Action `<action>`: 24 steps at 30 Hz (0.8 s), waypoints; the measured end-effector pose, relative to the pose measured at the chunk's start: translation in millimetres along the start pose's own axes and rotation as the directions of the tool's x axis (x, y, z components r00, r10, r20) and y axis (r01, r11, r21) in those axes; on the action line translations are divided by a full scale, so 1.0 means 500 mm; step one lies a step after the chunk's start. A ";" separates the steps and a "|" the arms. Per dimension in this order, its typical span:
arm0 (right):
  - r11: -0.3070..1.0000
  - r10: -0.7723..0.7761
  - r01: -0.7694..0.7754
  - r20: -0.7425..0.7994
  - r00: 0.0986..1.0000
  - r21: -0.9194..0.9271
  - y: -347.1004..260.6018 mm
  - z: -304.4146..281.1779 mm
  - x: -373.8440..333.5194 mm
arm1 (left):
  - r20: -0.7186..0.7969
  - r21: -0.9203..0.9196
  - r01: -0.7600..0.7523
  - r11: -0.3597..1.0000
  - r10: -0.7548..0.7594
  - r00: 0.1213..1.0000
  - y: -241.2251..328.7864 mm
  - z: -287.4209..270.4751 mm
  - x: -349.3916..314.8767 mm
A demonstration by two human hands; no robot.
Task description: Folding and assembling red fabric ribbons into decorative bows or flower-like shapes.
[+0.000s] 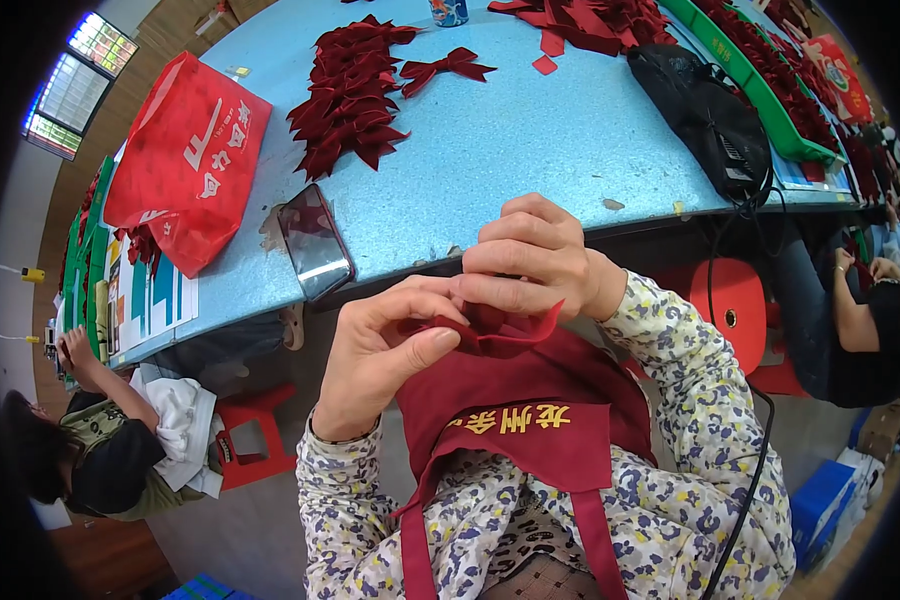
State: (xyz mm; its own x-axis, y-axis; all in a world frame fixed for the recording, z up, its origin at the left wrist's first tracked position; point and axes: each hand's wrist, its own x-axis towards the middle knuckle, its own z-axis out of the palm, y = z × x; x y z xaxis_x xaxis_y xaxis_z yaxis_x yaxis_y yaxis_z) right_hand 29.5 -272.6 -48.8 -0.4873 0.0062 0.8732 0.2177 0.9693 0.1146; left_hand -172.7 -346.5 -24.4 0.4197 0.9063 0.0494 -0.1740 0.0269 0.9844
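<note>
A piece of dark red ribbon is held in front of my apron, just off the table's near edge. My left hand pinches its left part, the thumb laid along the front. Curled over the top, my right hand grips the ribbon from above, and its fingers cover the middle. One pointed ribbon end sticks out below the right hand. On the table ahead lies a single finished bow, beside overlapping rows of similar bows.
A phone and a red bag lie at the left of the blue table. Loose ribbons, a black pouch and a green tray are at the right. A can stands far back. People sit on both sides.
</note>
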 end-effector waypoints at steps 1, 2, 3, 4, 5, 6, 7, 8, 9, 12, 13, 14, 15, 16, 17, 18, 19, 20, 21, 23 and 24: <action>1.000 0.010 -0.010 0.030 1.000 0.007 0.001 0.002 -0.002 | -0.026 -0.019 0.006 1.000 -0.007 1.000 -0.005 -0.001 0.001; 1.000 0.012 -0.012 0.030 0.999 0.009 0.003 0.006 -0.007 | -0.027 -0.020 0.008 1.000 -0.009 1.000 -0.010 -0.003 0.002; 0.998 0.036 -0.039 0.080 0.996 0.043 0.006 0.013 -0.015 | -0.039 -0.022 0.053 0.998 -0.053 0.998 -0.016 -0.007 0.003; 0.995 0.058 -0.068 0.131 0.990 0.074 0.008 0.019 -0.024 | -0.052 -0.024 0.097 0.995 -0.098 0.994 -0.021 -0.012 0.003; 0.990 0.078 -0.098 0.182 0.980 0.105 0.009 0.025 -0.031 | -0.064 -0.026 0.141 0.990 -0.142 0.988 -0.027 -0.016 0.004; 0.989 0.078 -0.099 0.183 0.980 0.110 0.009 0.031 -0.037 | -0.068 -0.028 0.143 0.989 -0.145 0.987 -0.036 -0.022 0.002; 0.986 0.085 -0.117 0.246 0.966 0.121 0.009 0.036 -0.042 | -0.055 -0.041 0.167 0.985 -0.169 0.984 -0.046 -0.028 0.001; 0.982 0.090 -0.136 0.308 0.947 0.131 0.009 0.040 -0.048 | -0.041 -0.053 0.191 0.980 -0.193 0.980 -0.056 -0.034 0.000; 0.978 0.094 -0.155 0.369 0.925 0.139 0.008 0.045 -0.053 | -0.027 -0.065 0.214 0.975 -0.216 0.976 -0.065 -0.039 -0.001; 0.981 0.098 -0.153 0.375 0.922 0.120 -0.001 0.059 -0.067 | -0.013 -0.068 0.224 0.972 -0.225 0.974 -0.084 -0.050 0.001; 0.983 0.101 -0.152 0.378 0.921 0.108 -0.004 0.062 -0.070 | -0.004 -0.068 0.228 0.971 -0.229 0.974 -0.089 -0.053 0.001; 0.982 0.101 -0.153 0.378 0.920 0.110 -0.007 0.065 -0.072 | -0.005 -0.070 0.230 0.971 -0.231 0.973 -0.093 -0.056 0.002; 0.979 0.124 -0.177 0.393 0.911 0.101 -0.010 0.068 -0.074 | 0.001 -0.065 0.240 0.968 -0.241 0.971 -0.096 -0.058 0.002; 0.975 0.148 -0.201 0.408 0.901 0.091 -0.015 0.070 -0.080 | 0.008 -0.061 0.252 0.966 -0.252 0.968 -0.104 -0.059 0.001; 0.971 0.171 -0.226 0.423 0.890 0.081 -0.018 0.072 -0.087 | 0.015 -0.057 0.264 0.963 -0.264 0.964 -0.110 -0.058 0.000; 0.970 0.174 -0.229 0.424 0.889 0.082 -0.020 0.074 -0.094 | 0.016 -0.058 0.268 0.962 -0.267 0.964 -0.115 -0.058 -0.001; 0.949 0.206 -0.289 0.445 0.871 0.125 -0.022 0.077 -0.103 | 0.024 -0.071 0.290 0.954 -0.289 0.957 -0.120 -0.057 -0.003; 0.923 0.236 -0.347 0.467 0.852 0.167 -0.024 0.079 -0.113 | 0.032 -0.084 0.312 0.946 -0.310 0.950 -0.124 -0.057 -0.005; 0.888 0.265 -0.409 0.494 0.828 0.209 -0.024 0.083 -0.124 | 0.040 -0.101 0.338 0.936 -0.335 0.941 -0.131 -0.059 -0.005; 0.774 0.302 -0.544 0.566 0.767 0.324 -0.034 0.090 -0.144 | 0.063 -0.117 0.359 0.926 -0.353 0.933 -0.147 -0.068 -0.007; 0.631 0.315 -0.656 0.637 0.704 0.413 -0.039 0.094 -0.155 | 0.085 -0.130 0.373 0.919 -0.364 0.927 -0.156 -0.074 -0.008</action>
State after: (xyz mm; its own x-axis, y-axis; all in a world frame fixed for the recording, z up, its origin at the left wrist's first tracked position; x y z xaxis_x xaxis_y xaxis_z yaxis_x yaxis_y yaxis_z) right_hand 23.0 -280.7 -141.0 -0.8132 0.4660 0.3486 0.1081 0.7095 -0.6964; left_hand -193.9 -336.7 -107.5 0.5284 0.7949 -0.2984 -0.1193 0.4175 0.9008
